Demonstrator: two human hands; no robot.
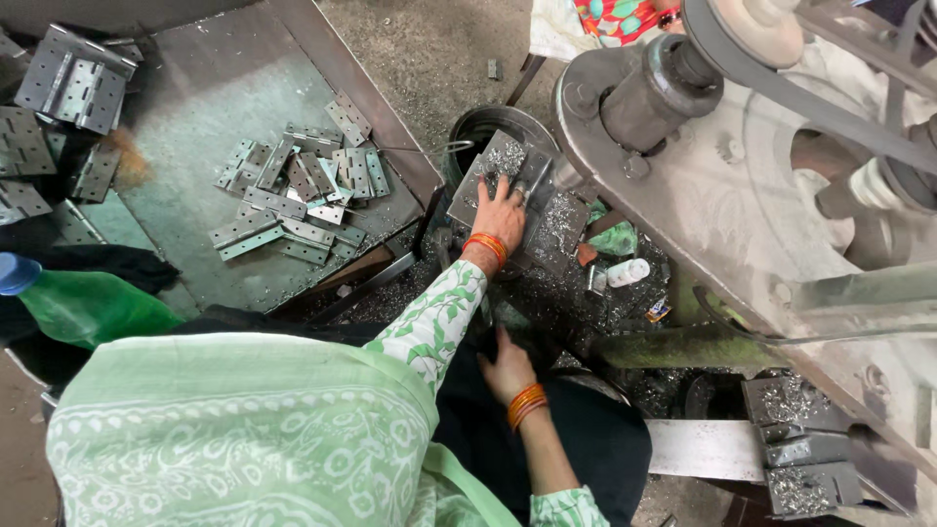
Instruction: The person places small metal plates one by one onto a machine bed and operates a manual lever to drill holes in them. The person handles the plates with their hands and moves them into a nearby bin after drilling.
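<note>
Left hand lies spread flat on a metal plate at the machine's edge; right hand, fingers curled, grip unclear, rests below amid shavings. Hinges crowd the counter.

The widest free room is the bare green surface of the table above the pile of metal hinge plates, and the gritty floor beyond its raised edge. Around the left hand, which presses on a grey metal plate strewn with shavings, passage is tight: the machine's big flywheel and shaft crowd in from the right, a dark round bucket sits just behind, and the table corner closes the left. The right hand sits low in a narrow gap between the person's lap and a green machine bar, amid swarf and small litter.
</note>
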